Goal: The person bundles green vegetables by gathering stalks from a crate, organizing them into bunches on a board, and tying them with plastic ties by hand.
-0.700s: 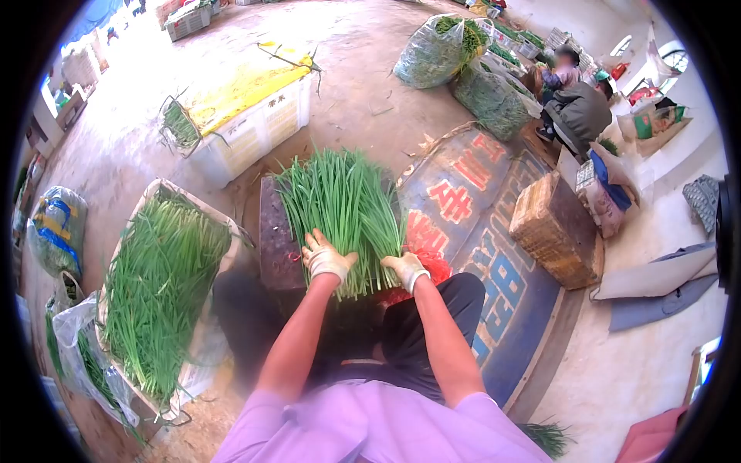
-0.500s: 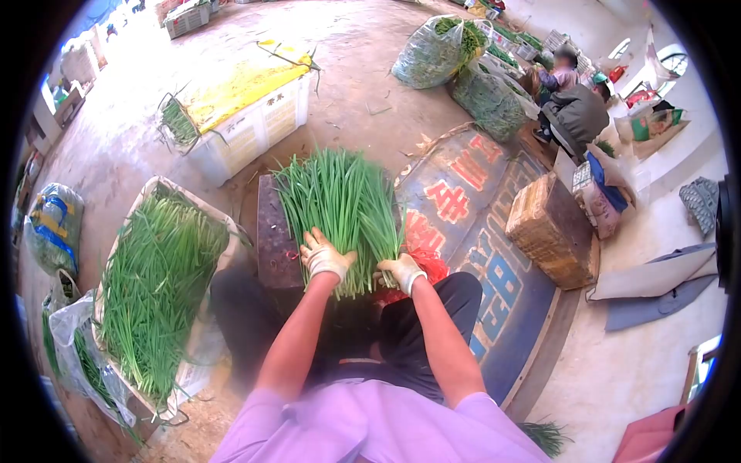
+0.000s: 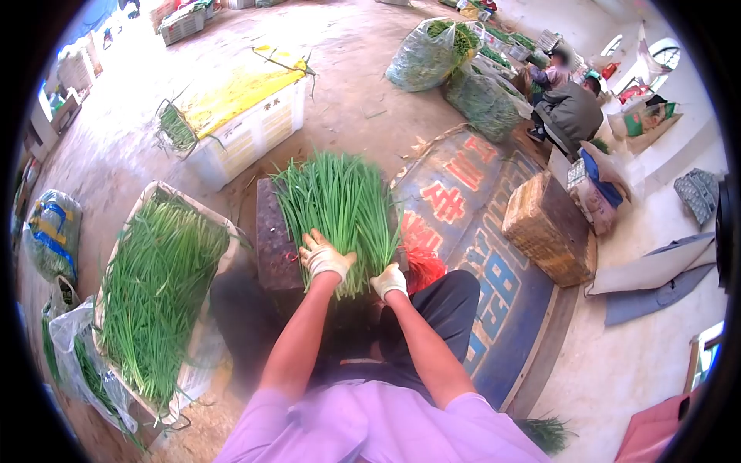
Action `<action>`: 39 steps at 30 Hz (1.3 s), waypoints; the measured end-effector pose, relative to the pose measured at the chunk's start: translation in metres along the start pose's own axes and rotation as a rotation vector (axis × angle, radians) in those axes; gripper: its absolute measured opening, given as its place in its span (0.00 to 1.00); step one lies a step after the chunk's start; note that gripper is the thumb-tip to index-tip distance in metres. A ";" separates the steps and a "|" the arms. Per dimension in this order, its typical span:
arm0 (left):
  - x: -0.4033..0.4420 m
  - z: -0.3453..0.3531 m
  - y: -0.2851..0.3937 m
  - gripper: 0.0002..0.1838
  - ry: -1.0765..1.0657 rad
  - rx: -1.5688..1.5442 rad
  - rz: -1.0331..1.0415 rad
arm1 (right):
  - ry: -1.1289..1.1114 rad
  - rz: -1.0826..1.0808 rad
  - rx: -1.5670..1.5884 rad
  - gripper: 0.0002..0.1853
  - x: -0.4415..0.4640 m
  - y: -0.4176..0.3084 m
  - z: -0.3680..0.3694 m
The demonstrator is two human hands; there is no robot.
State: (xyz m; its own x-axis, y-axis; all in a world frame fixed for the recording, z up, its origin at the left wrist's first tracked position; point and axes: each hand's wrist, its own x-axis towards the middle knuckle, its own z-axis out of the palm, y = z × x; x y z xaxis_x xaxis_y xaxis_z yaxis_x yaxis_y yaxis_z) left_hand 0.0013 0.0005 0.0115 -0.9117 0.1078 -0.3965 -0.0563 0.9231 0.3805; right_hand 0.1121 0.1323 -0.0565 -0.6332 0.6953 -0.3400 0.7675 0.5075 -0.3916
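A thick pile of long green chives [image 3: 332,197] lies on a dark low block [image 3: 274,231] in front of my knees, with the pale cut ends towards me. My left hand [image 3: 324,258], in a pale glove, rests on the left side of the stalks, fingers spread. At the lower right of the pile, my gloved right hand [image 3: 390,282] is closed around the stalk ends of a bunch that lies against the rest; some of its fingers are hidden. Red plastic strips [image 3: 423,266] lie just right of this hand.
On the left stands a crate [image 3: 231,247] heaped with chives. Ahead is a white box [image 3: 255,137] under yellow cloth. A painted board [image 3: 494,255] and a brown box [image 3: 549,225] lie to the right. Stuffed bags [image 3: 424,55] and crouching people [image 3: 570,116] are farther back.
My right hand has moved slightly left and its bunch, which leaned apart at the right, now lies against the main pile. My left hand stays in place.
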 end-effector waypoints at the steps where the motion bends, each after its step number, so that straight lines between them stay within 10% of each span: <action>1: 0.001 0.000 0.001 0.70 0.002 0.003 -0.003 | 0.006 0.004 0.003 0.28 0.003 0.002 -0.004; 4: 0.001 0.000 0.001 0.71 -0.005 0.029 -0.007 | -0.221 0.002 0.290 0.23 0.014 0.002 -0.056; 10: 0.006 0.017 -0.004 0.72 0.082 0.057 0.020 | 0.222 -0.259 0.064 0.15 -0.007 0.031 -0.235; 16: 0.013 0.033 0.001 0.70 0.150 0.060 0.063 | 0.305 -0.004 0.105 0.25 -0.057 0.175 -0.295; 20: 0.008 0.034 0.004 0.69 0.159 0.059 0.062 | 0.450 0.132 0.300 0.30 -0.070 0.286 -0.198; 23: 0.006 0.026 0.000 0.70 0.083 0.061 0.038 | 0.404 -0.208 -0.706 0.26 -0.067 0.400 -0.040; 24: 0.004 0.025 0.003 0.70 0.089 0.065 0.052 | 0.185 0.094 -0.042 0.24 -0.074 0.397 -0.005; 25: 0.010 0.030 -0.001 0.71 0.108 0.067 0.048 | -0.080 0.031 -0.376 0.22 -0.091 0.392 0.016; 26: 0.016 0.034 -0.003 0.72 0.120 0.066 0.051 | -0.152 0.275 0.060 0.21 -0.101 0.391 0.042; 28: 0.009 0.027 0.001 0.72 0.095 0.053 0.045 | -0.201 -0.146 -0.364 0.25 -0.096 0.482 0.176; 31: 0.005 0.022 0.007 0.71 0.050 0.037 0.013 | -0.327 0.549 0.054 0.33 -0.133 0.373 0.036; 33: 0.007 0.024 0.007 0.71 0.062 0.030 0.006 | 0.045 0.600 0.050 0.50 -0.108 0.365 -0.001; 39: 0.014 0.033 -0.009 0.72 0.100 -0.037 0.099 | 0.695 -0.221 0.475 0.18 -0.037 0.143 -0.202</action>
State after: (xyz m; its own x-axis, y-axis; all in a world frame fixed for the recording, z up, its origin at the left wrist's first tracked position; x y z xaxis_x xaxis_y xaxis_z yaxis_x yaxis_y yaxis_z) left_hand 0.0023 0.0054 -0.0250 -0.9494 0.1591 -0.2708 0.0230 0.8952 0.4450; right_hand 0.2656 0.2821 0.0732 -0.4393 0.8377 0.3244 0.4136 0.5092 -0.7547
